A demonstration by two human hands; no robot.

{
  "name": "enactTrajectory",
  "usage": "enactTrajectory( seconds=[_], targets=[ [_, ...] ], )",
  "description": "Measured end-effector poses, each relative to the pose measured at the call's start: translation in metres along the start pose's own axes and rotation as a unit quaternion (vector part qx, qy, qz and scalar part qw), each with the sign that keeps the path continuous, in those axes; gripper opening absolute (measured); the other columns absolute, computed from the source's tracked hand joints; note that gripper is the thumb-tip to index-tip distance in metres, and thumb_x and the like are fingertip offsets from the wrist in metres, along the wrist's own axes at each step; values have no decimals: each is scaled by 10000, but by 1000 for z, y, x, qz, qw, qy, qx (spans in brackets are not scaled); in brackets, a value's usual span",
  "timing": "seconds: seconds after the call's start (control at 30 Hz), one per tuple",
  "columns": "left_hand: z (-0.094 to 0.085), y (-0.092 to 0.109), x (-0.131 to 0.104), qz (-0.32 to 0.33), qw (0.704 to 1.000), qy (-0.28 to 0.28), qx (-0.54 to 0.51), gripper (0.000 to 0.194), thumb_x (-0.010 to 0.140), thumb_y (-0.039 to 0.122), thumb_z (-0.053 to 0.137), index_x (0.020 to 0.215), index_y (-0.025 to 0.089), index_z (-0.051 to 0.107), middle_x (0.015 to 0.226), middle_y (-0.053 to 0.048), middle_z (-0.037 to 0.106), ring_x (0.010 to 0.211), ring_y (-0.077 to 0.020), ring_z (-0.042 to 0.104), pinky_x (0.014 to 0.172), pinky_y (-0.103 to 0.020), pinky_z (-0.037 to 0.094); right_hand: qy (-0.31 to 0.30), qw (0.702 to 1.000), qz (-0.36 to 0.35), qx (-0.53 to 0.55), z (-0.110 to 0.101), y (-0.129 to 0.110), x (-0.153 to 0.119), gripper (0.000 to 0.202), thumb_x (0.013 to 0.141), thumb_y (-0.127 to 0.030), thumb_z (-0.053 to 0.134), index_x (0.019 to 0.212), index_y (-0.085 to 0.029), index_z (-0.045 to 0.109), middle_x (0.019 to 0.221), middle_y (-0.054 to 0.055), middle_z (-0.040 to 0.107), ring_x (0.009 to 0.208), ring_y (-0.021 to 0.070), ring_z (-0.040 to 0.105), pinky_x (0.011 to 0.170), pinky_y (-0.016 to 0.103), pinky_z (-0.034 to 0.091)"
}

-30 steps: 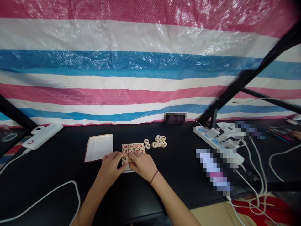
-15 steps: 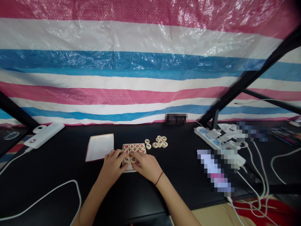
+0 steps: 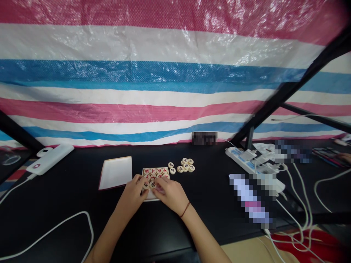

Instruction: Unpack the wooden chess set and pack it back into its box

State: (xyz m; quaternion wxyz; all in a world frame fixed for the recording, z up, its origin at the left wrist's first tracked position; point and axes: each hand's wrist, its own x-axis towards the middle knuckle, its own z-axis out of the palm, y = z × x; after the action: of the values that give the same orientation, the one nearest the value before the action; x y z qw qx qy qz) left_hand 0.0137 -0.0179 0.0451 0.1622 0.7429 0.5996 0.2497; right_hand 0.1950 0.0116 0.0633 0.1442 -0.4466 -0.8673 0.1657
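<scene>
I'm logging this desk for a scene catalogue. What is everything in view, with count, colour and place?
Small open box holding round pieces: one, pale, desk centre, under both hands.
Loose round wooden game pieces: a small cluster, cream with red or black marks, right of the box.
Flat box lid: one, white, left of the box.
Power bank: one, white, far left, cabled.
Power strip: one, white, right, plugs and cables.
Striped plastic tarp: red, white, blue, behind the desk.
Black desk: one.
Left hand: fingers on the boxed pieces.
Right hand: same, red cord at wrist.
</scene>
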Motion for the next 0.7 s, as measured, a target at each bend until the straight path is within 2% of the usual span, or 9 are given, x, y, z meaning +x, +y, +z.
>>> enactTrajectory(
  seconds=[0.07, 0.17, 0.23, 0.4, 0.47, 0.6, 0.7],
  targets=[
    [0, 0, -1, -3, 1000, 3, -3, 133, 803, 184, 492, 907, 210, 571, 936, -46, 545, 791, -195, 592, 738, -343, 486, 42, 999, 17, 30, 0, 4, -5, 101, 893, -305, 526, 898, -226, 588, 890, 8, 642, 776, 143, 625, 639, 207, 395],
    [2, 1, -3, -4, 1000, 12, -13, 146, 802, 182, 489, 919, 209, 571, 953, -45, 540, 802, -193, 598, 756, -343, 491, 117, 988, 91, 47, 5, 13, -13, 174, 921, -325, 461, 989, -220, 583, 963, 39, 620, 779, 154, 627, 653, 224, 432],
    [3, 2, -4, -5, 1000, 19, -15, 135, 804, 181, 484, 903, 212, 570, 953, -41, 536, 802, -190, 597, 757, -340, 493, 138, 980, 131, 54, 10, 19, -16, 223, 910, -322, 460, 1080, -214, 556, 992, 53, 609, 767, 168, 626, 644, 246, 452],
    [8, 4, -8, -19, 999, 28, -12, 125, 811, 196, 483, 892, 216, 577, 961, -40, 538, 790, -190, 596, 746, -344, 500, 154, 974, 125, 106, 22, 23, -18, 252, 897, -312, 462, 1114, -202, 529, 1016, 65, 611, 845, 188, 626, 725, 285, 483],
    [8, 5, -9, -18, 999, 34, -14, 127, 809, 203, 491, 893, 216, 585, 963, -40, 543, 801, -190, 598, 746, -337, 504, 165, 972, 118, 123, 23, 25, -18, 249, 899, -340, 469, 1095, -204, 541, 984, 55, 618, 798, 172, 621, 702, 271, 481],
    [-2, 10, -8, -3, 998, 58, -6, 117, 811, 284, 555, 896, 221, 606, 966, -49, 560, 870, -212, 594, 804, -368, 491, 222, 956, 133, 135, 12, 38, -19, 268, 898, -380, 465, 1046, -183, 570, 876, 37, 617, 591, 118, 540, 600, 240, 455],
    [-13, 18, 0, 23, 996, 75, -39, 135, 848, 331, 556, 923, 229, 601, 981, -52, 580, 930, -214, 585, 853, -379, 468, 267, 945, 167, 84, -9, 57, -13, 250, 911, -331, 419, 989, -170, 594, 927, 65, 620, 633, 127, 548, 668, 259, 459]
  ],
)
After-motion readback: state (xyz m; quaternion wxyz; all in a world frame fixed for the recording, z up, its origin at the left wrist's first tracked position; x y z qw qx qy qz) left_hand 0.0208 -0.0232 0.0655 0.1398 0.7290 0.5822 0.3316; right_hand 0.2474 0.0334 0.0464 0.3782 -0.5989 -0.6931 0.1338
